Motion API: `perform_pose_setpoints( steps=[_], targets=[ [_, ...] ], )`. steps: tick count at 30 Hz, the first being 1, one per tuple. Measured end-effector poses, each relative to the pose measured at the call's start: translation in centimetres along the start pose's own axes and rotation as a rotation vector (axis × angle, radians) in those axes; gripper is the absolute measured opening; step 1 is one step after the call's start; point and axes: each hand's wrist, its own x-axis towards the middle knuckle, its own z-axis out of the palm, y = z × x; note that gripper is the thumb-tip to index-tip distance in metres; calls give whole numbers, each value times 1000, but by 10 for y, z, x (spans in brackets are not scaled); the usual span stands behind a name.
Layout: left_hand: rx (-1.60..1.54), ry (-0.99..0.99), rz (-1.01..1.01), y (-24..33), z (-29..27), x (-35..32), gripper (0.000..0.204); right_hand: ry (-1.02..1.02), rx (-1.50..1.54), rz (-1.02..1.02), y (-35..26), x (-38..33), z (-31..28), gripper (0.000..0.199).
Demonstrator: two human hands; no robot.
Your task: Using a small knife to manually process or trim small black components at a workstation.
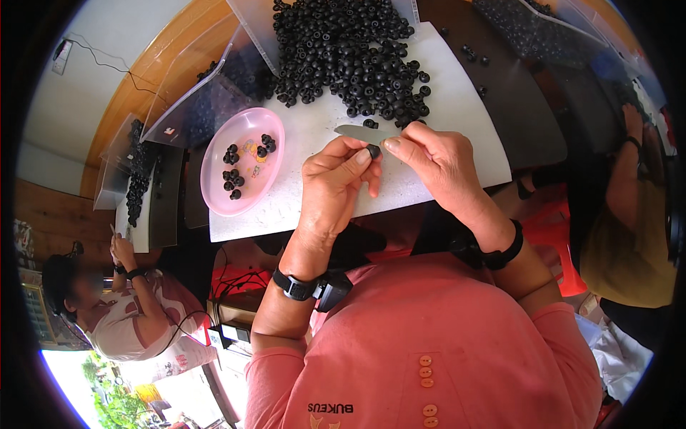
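A small black round piece (374, 151) sits near the middle of the frame, in the tips of the left hand (339, 171). That thumb and its fingers are pinched tight on it. Just above it is a knife (361, 133) with a shiny blade that points left. The right hand (439, 154) has its fingers curled around the knife's other end (the handle is hidden, so I can't tell its shape). Both hands are over a white board (464, 107). At the top middle, a big heap of black pieces (343, 43) spills onto the board. Left of the hands is a pink plate (268, 175) with a few black bits (233, 179) in little bunches. One person (143, 322) sits at the lower left, and another (625, 229) is at the right edge.
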Motion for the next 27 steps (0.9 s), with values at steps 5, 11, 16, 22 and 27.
perform_pose_setpoints(
  steps=[5,11,16,22,27],
  targets=[
    [19,-4,13,0,2,0,12,2,10,-27,2,0,0,38],
    [-1,-5,36,-2,2,-1,17,-6,24,-45,3,0,1,38],
    [43,39,34,-2,7,-2,26,-19,20,-58,5,0,0,37],
    [3,61,58,-5,10,-3,24,-33,16,-74,5,0,-2,37],
    [-11,84,87,-10,10,-4,22,-80,33,-96,1,0,-6,38]
  ],
)
